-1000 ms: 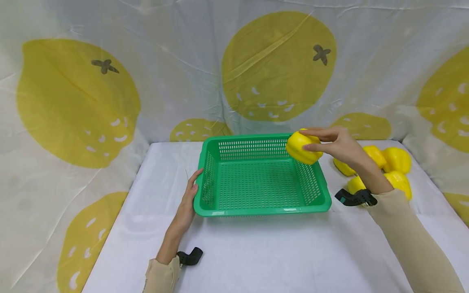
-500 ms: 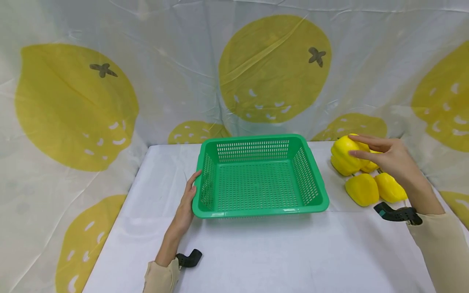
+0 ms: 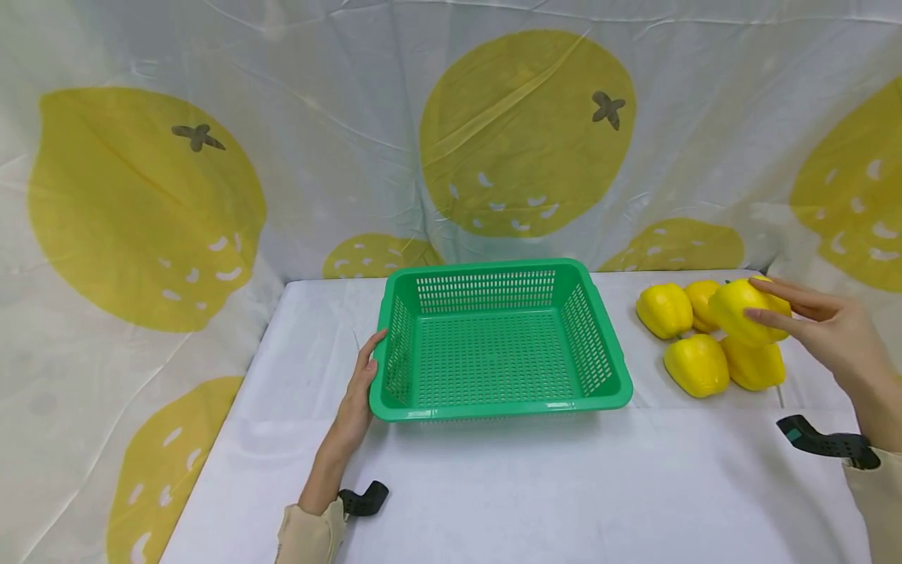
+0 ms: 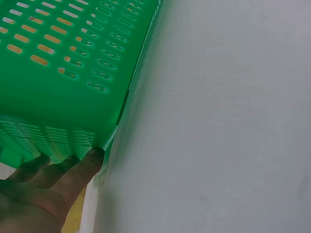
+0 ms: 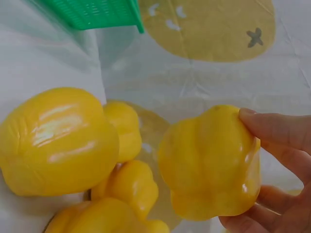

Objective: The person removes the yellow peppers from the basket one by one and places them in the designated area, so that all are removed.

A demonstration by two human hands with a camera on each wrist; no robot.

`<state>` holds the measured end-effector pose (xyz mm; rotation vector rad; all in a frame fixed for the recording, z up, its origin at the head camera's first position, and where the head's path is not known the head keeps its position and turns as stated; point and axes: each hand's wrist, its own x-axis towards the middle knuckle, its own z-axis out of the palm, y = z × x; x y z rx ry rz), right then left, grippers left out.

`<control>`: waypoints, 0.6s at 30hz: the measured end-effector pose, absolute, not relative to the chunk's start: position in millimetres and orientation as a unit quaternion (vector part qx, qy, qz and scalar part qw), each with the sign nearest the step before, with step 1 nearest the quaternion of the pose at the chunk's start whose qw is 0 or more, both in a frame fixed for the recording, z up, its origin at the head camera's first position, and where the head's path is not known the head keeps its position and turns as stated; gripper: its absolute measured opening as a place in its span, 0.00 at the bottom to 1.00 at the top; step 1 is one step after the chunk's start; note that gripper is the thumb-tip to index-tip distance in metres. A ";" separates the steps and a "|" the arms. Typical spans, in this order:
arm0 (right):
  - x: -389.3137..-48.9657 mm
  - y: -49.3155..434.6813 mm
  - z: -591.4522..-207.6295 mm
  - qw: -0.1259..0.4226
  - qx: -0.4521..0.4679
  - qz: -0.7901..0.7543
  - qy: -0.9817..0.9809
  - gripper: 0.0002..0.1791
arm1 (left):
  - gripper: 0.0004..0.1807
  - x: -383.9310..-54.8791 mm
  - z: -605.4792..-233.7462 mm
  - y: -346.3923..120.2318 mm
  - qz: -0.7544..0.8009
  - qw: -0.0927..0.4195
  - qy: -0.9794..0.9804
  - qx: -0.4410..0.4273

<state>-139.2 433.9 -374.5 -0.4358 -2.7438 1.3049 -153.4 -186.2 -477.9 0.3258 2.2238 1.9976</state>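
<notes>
My right hand (image 3: pixel 835 329) pinches a yellow bell pepper (image 3: pixel 747 312) between thumb and fingers, above the far-right part of the table. In the right wrist view this bell pepper (image 5: pixel 209 162) hangs apart from the others. Below and to its left lie several more yellow bell peppers, among them one at the front (image 3: pixel 696 366) and one at the back left (image 3: pixel 665 311). My left hand (image 3: pixel 354 395) rests against the outer left side of a green plastic basket (image 3: pixel 500 406). In the left wrist view its fingers (image 4: pixel 77 179) lie fairly straight against the slotted wall.
A white cloth covers the table (image 3: pixel 493 493). Behind and at the sides hangs a pale curtain (image 3: pixel 338 133) printed with large yellow lemons. The basket stands mid-table, left of the peppers, and its slotted bottom shows.
My right hand has carried a bell pepper from above the basket's right end to the pepper group, left it there at the back left, and now holds another farther right. The left hand stays put.
</notes>
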 end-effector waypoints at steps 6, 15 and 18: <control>-129.4 452.9 -384.6 0.047 -0.183 0.428 -0.884 0.36 | 0.27 -153.3 -478.7 -185.7 0.657 0.070 0.744 0.100; -120.8 486.1 -404.7 0.058 -0.223 0.460 -0.858 0.34 | 0.27 -152.8 -477.8 -185.6 0.656 0.070 0.746 0.096; -118.2 499.6 -411.9 0.071 -0.223 0.440 -0.867 0.34 | 0.27 -153.2 -478.4 -185.2 0.655 0.069 0.747 0.094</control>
